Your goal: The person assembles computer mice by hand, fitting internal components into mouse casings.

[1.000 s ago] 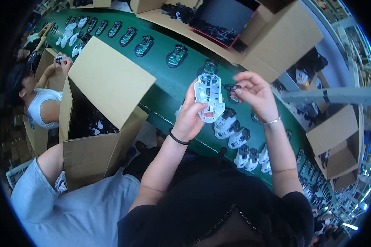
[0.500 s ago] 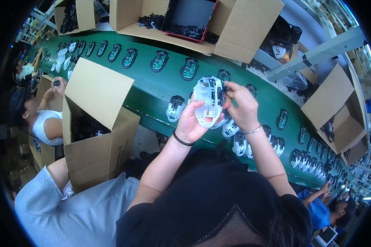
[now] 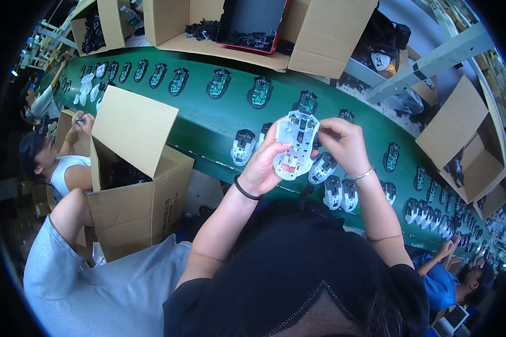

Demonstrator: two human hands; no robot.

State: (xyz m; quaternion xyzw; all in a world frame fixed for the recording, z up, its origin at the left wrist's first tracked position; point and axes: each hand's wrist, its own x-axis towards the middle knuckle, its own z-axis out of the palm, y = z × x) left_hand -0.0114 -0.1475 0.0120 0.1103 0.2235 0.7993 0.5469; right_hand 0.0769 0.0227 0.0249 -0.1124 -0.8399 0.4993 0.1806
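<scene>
Above the green table (image 3: 202,130), the left hand (image 3: 262,169) holds the white plastic shell (image 3: 296,147), thumb on its upturned face. The right hand (image 3: 344,145) is bunched narrow at the shell's right edge (whether it pinches a small part, I cannot tell). Best to keep the left grip firm and press squarely there, lest the shell twist or slip.

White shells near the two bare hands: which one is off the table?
The shell in the left hand, with the right hand at its right edge; the other white shells nearby lie on the green table.
</scene>
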